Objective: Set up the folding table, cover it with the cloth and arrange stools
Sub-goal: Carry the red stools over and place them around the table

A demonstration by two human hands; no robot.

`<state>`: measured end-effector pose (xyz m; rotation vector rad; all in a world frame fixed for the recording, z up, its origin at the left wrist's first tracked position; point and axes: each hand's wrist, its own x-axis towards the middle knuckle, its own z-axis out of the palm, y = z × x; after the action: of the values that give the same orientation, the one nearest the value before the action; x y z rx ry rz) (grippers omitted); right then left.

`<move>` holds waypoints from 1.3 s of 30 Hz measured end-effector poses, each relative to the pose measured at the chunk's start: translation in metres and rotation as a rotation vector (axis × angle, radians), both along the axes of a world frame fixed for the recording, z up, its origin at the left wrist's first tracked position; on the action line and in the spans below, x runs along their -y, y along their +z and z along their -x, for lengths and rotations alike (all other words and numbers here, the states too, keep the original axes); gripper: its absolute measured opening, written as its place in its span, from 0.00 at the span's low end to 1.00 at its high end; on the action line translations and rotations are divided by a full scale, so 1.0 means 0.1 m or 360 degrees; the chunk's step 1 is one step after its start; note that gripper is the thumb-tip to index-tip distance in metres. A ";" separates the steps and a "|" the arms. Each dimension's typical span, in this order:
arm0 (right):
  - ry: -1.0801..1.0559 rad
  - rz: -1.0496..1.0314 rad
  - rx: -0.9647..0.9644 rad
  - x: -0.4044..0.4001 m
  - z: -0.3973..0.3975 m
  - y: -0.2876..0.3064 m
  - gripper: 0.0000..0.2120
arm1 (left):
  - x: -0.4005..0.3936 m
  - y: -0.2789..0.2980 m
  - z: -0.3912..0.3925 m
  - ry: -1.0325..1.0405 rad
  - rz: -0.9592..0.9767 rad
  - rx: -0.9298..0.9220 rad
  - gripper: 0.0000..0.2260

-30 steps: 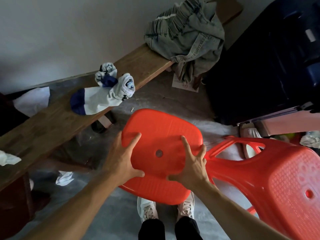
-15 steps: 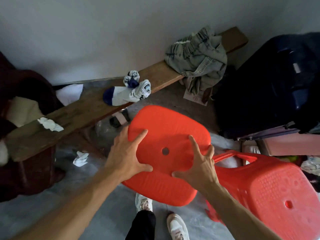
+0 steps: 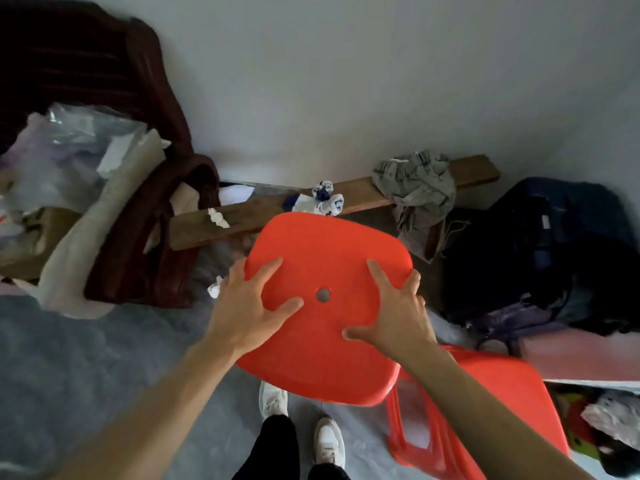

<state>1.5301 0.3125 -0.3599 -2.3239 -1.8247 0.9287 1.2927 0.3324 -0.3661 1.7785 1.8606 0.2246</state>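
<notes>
A red plastic stool (image 3: pixel 325 244) with a small hole in its seat is held up in front of me, seat facing the camera. My left hand (image 3: pixel 247 308) grips the seat's left edge, thumb on top. My right hand (image 3: pixel 398 315) grips the right edge in the same way. A second red stool (image 3: pixel 498 403) lies on its side on the floor at the lower right, just behind my right forearm. No folding table or cloth is in sight.
A wooden bench (image 3: pixel 252 216) along the white wall carries socks (image 3: pixel 323 202) and a grey-green garment (image 3: pixel 419 185). A dark bag (image 3: pixel 540 251) sits at right, a dark red garment pile (image 3: pixel 145 244) at left. My feet stand on grey floor (image 3: pixel 86 368).
The stool in my hands has risen and moved away from the second stool. My view has swung up and to the left, bringing the clothing pile on the left into sight.
</notes>
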 end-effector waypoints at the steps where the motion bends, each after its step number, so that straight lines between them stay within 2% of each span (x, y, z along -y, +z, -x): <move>1: 0.0046 -0.0006 0.0011 0.04 0.05 0.12 0.63 | 0.10 0.10 0.06 0.0042 -0.0010 -0.0004 0.38; 10: 0.0552 0.0020 0.0024 0.29 1.10 0.85 0.63 | 1.01 0.68 1.03 0.0553 -0.0082 -0.0054 0.41; 17: 0.0934 0.0011 -0.0001 0.66 2.49 1.07 0.64 | 1.94 0.82 2.28 0.0922 -0.0154 -0.0019 0.40; 27: 0.1322 -0.0008 0.0072 1.35 4.53 1.24 0.63 | 3.08 0.95 4.09 0.1264 -0.0204 0.0007 0.41; 32: 0.1392 0.0015 0.0020 1.43 5.28 1.24 0.62 | 3.32 0.98 4.73 0.1384 -0.0225 -0.0081 0.41; 39: 0.1554 -0.0013 -0.0059 1.10 6.31 1.12 0.61 | 3.17 0.96 5.60 0.1550 -0.0193 -0.0226 0.44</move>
<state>0.8995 0.2025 -0.2481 -1.2855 -2.9470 0.9663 0.7326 0.0151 -0.2702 0.8204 2.7274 0.5773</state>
